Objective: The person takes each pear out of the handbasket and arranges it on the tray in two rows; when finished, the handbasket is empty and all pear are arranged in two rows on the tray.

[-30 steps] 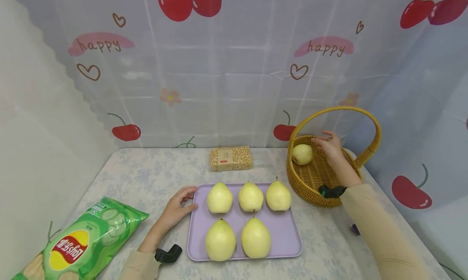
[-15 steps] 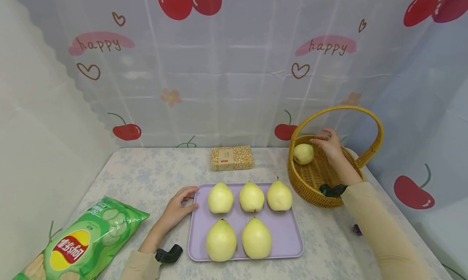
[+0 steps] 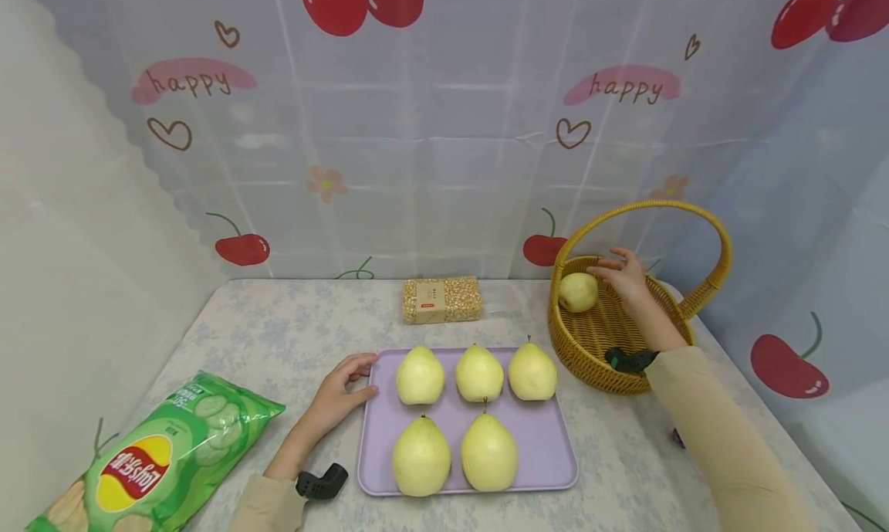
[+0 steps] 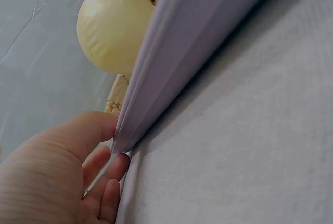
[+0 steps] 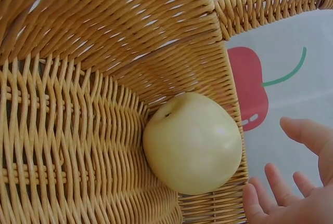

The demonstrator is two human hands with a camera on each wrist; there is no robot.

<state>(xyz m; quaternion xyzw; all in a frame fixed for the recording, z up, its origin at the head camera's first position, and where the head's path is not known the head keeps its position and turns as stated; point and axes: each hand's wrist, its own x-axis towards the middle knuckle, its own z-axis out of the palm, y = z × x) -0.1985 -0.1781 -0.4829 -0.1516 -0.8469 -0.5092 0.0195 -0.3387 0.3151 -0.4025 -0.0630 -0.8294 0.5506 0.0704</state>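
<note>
My left hand [image 3: 338, 397] rests beside the purple tray [image 3: 549, 447], its thumb and fingertips touching the left rim near the far corner. Several pale yellow pears stand upright on the tray, among them a front-left pear [image 3: 420, 456] and a back-right pear [image 3: 532, 373]. My right hand [image 3: 625, 277] hovers inside the wicker basket [image 3: 590, 362], under its arched handle, with fingers spread and holding nothing. A single pear [image 5: 192, 143] lies on its side against the basket wall; in the right wrist view a gap separates it from the fingers.
A pack of yellow grains [image 3: 441, 300] lies behind the tray. At the left is a green Lay's chip bag [image 3: 153, 459]. A small dark purple object [image 3: 677, 438] sits by the right sleeve, partly hidden. A cherry-print curtain [image 3: 430, 130] hangs behind the table.
Both hands keep almost the same pose. The head view has shifted very slightly, and the pears and basket stay where they were.
</note>
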